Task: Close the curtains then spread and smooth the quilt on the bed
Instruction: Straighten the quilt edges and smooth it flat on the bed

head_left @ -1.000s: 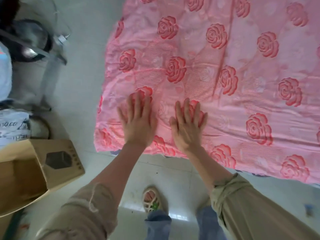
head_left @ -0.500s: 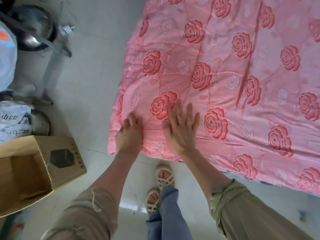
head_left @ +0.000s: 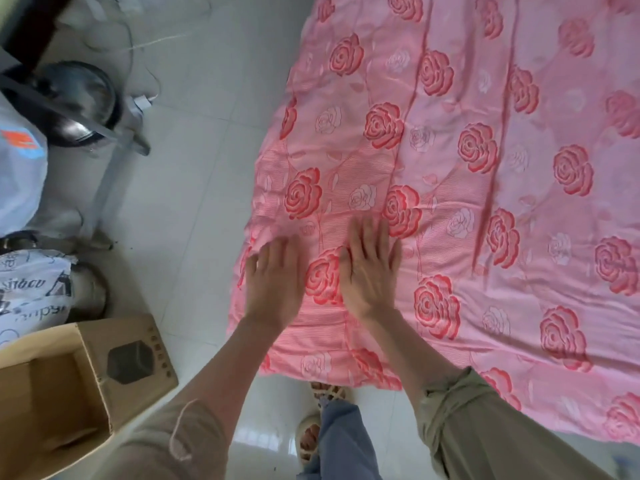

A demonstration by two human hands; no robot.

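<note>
View looking down from a person's head. At the bottom edge of the frame, two forearms reach up from two rolled khaki sleeves, the left sleeve [head_left: 173, 441] at lower left and the right sleeve [head_left: 485, 427] at lower right. Between them at bottom centre are a blue trouser leg [head_left: 343, 441] and two feet in pale sandals [head_left: 308, 439] on a white tiled floor [head_left: 194, 168].

At lower left, one cardboard box [head_left: 131, 358] lies on its side with its open mouth toward the left edge. Only its brown inner walls show, and what lies deeper in it cannot be told.

In the middle of the frame, two hands lie flat, side by side and slightly apart. The left hand [head_left: 273, 282] has its fingers straight and spread. The right hand [head_left: 372, 271] is just beside it to the right, with its fingers straight and close together. Both press palm-down and hold nothing.

Under both palms is one pink quilt [head_left: 485, 237] printed with red and white roses. It fills the right and upper right of the frame, and its corner is at lower centre, just below the wrists. The left hand rests near its left edge, and shallow creases run rightward from the hands.

Along the left edge are two bags: a printed bag [head_left: 31, 292], and above it a white and blue bag [head_left: 20, 174]. At upper left is one round metal vessel [head_left: 79, 95], its contents unclear.
</note>
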